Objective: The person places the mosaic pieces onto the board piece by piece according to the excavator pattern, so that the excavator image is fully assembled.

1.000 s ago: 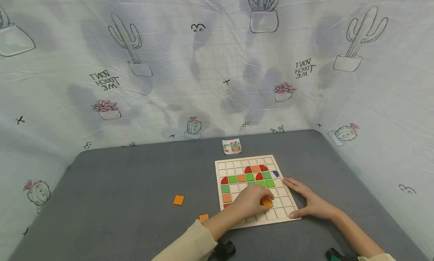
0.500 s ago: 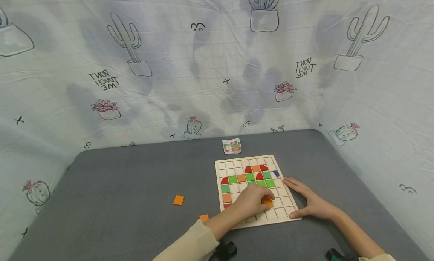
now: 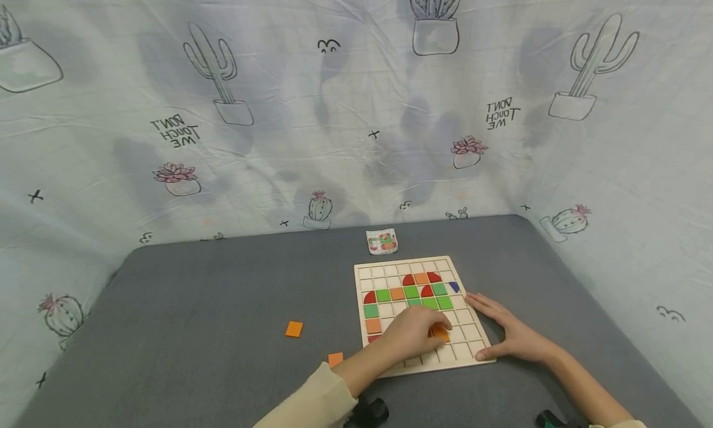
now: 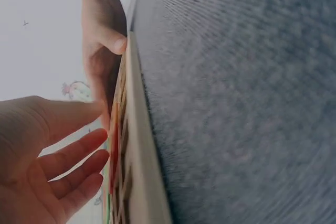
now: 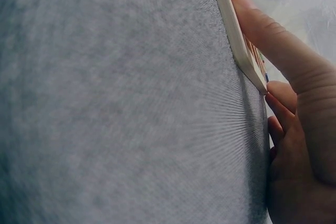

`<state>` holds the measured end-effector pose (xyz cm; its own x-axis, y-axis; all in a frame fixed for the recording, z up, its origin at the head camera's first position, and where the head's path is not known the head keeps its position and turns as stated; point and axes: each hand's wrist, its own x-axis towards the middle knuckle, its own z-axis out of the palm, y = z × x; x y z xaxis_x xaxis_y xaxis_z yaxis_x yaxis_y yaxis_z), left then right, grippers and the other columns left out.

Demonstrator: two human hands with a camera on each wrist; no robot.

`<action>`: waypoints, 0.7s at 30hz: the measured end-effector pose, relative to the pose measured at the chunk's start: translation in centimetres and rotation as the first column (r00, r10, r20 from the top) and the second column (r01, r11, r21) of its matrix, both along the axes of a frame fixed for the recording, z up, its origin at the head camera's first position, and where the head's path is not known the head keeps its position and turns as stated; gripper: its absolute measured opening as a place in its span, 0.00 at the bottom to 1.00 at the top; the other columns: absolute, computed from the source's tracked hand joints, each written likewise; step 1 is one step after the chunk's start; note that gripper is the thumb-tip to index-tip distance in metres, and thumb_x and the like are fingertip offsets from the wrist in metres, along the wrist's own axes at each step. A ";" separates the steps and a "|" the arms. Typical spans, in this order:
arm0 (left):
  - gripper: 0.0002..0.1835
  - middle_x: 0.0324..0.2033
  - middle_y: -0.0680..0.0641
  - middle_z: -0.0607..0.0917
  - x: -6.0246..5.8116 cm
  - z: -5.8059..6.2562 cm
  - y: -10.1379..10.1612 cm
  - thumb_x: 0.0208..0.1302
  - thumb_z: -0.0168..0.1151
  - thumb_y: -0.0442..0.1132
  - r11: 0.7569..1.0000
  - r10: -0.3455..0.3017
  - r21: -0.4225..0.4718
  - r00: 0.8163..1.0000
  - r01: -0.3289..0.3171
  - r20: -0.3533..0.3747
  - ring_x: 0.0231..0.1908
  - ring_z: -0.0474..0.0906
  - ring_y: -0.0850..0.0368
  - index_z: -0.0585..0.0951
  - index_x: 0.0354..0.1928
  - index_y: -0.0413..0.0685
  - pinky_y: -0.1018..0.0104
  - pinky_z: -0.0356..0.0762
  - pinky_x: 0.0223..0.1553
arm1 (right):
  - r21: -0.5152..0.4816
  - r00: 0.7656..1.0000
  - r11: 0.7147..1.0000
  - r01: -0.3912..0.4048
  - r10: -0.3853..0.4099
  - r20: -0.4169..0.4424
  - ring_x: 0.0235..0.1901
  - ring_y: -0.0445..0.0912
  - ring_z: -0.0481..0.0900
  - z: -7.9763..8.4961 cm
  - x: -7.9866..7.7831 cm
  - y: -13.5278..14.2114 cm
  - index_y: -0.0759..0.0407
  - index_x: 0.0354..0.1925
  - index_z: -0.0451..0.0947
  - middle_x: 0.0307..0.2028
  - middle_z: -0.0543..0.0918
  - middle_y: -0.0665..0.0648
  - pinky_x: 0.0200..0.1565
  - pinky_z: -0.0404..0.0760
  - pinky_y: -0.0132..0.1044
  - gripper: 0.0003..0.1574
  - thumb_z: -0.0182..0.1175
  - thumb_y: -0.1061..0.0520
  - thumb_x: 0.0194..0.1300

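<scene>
On the table lies a wooden grid board (image 3: 462,341) that holds green, red and orange pieces and a blue piece (image 3: 453,287). My left hand (image 3: 413,330) reaches over its front half, thumb and index finger at opposite sides of an orange square tile (image 3: 440,334) on the grid. The left wrist view shows these fingertips low at the board's surface. At the board's right edge rests my right hand (image 3: 509,334), fingers stretched along the side. Its thumb (image 5: 262,27) lies on the front corner. The left forearm and hand cover several cells.
Left of the board lies a loose orange tile (image 3: 294,329), with another orange tile (image 3: 335,359) by the left sleeve. A small printed pattern card (image 3: 382,242) is behind the board. Dark objects (image 3: 367,412) sit at the near table edge. Patterned cloth (image 3: 267,106) hangs around the table.
The orange tile under my left fingers has shifted slightly to the right over the last second. Both hands have otherwise stayed in place.
</scene>
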<state>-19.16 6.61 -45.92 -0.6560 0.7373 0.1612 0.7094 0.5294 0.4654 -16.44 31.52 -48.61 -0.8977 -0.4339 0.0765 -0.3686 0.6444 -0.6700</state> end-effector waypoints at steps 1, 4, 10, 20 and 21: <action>0.11 0.32 0.60 0.83 0.0 0.0 -0.1 0.54 0.67 0.41 1.000 -0.004 0.009 1.000 0.004 0.020 0.29 0.71 0.73 0.84 0.42 0.55 0.81 0.68 0.32 | 0.002 1.000 1.000 0.000 0.000 -0.003 0.64 0.26 0.41 0.0 0.0 0.0 0.56 0.70 0.54 0.67 0.55 0.65 0.52 0.54 0.71 0.61 0.74 0.49 0.42; 0.12 0.35 0.60 0.84 0.1 0.3 -0.4 0.56 0.65 0.42 0.999 -0.021 0.044 0.996 0.017 0.085 0.29 0.72 0.74 0.84 0.43 0.57 0.82 0.67 0.31 | 0.003 1.000 1.000 -0.002 0.002 -0.010 0.65 0.27 0.42 -0.1 0.0 0.0 0.56 0.69 0.54 0.67 0.55 0.65 0.52 0.53 0.71 0.61 0.74 0.49 0.42; 0.13 0.40 0.59 0.84 0.3 1.1 -1.3 0.58 0.63 0.44 0.994 -0.063 0.101 0.983 0.046 0.172 0.32 0.76 0.73 0.83 0.45 0.56 0.81 0.70 0.33 | -0.007 1.000 1.000 -0.009 0.009 -0.017 0.65 0.29 0.41 -0.1 0.0 0.0 0.57 0.69 0.54 0.68 0.55 0.65 0.52 0.52 0.72 0.61 0.74 0.50 0.42; 0.14 0.40 0.57 0.84 0.6 1.5 -3.9 0.56 0.64 0.44 0.988 -0.057 0.153 0.965 0.017 0.257 0.39 0.78 0.67 0.82 0.45 0.54 0.78 0.71 0.36 | -0.011 1.000 1.000 0.006 -0.006 -0.006 0.64 0.27 0.41 0.0 0.1 -0.1 0.58 0.69 0.54 0.67 0.55 0.68 0.51 0.51 0.72 0.61 0.74 0.50 0.42; 0.14 0.40 0.56 0.84 0.6 1.5 -4.3 0.56 0.65 0.44 0.986 -0.061 0.167 0.958 0.014 0.281 0.39 0.78 0.66 0.82 0.45 0.53 0.78 0.72 0.36 | -0.011 1.000 1.000 0.007 -0.007 -0.005 0.63 0.25 0.40 0.0 0.1 -0.2 0.58 0.69 0.54 0.67 0.55 0.68 0.51 0.51 0.72 0.61 0.74 0.49 0.42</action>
